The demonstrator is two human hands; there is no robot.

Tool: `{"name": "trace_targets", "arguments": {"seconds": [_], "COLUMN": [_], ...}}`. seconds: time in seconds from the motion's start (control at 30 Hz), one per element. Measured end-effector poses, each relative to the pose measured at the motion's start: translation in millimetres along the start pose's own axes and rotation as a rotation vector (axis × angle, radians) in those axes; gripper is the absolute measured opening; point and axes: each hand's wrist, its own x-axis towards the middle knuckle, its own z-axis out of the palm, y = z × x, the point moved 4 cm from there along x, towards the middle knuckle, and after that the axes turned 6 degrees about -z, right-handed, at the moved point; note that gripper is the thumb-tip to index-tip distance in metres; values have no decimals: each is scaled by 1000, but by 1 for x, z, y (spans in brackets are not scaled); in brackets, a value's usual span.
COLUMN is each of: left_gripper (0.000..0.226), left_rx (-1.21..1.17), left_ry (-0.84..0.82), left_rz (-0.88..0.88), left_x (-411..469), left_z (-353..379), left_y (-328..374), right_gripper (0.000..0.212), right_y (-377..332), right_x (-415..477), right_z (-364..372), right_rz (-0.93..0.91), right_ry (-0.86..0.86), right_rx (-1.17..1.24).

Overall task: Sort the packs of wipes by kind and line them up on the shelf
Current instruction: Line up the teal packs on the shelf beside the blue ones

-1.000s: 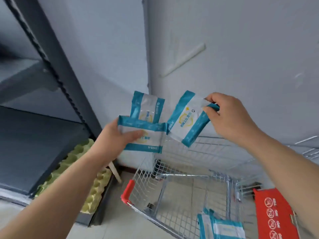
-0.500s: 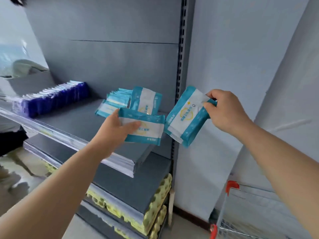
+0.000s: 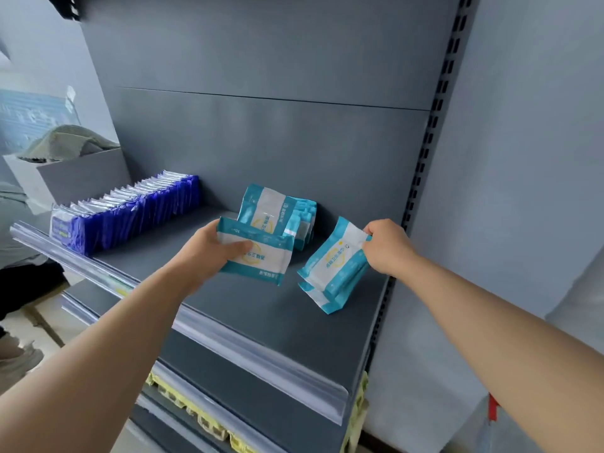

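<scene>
L hand (image 3: 209,253) gripped teal pack (image 3: 261,256) over shelf (image 3: 261,315). R hand (image 3: 387,246) pinched teal pair (image 3: 333,273) by top end. Blue row (image 3: 130,210) sat left, teal stack (image 3: 307,214) at back.

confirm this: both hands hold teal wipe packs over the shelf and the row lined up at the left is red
Not quite. The head view shows the row at the left is dark blue, not red. The left hand and right hand do hold teal packs over the shelf.
</scene>
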Motion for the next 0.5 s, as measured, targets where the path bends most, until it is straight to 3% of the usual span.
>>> {"name": "trace_targets", "arguments": {"seconds": [0.27,0.37,0.5], "left_gripper": [29,23,21], "left_rx": [-44,-107,-115], "left_ry": [-145,-206,-332], "left_rz": [-9,-6,-13], "left_x": [56,71,90], "left_z": [-3,-3,-8], "left_y": [-2,0,3], "right_gripper": [20,25,18], "right_y": [-1,-26,-67], "right_x": [39,51,60], "right_z": [25,28,47], "right_rz": [3,-108,-67], "right_ry": [-106,-85,-204], "right_rx": [-109,167,608]}}
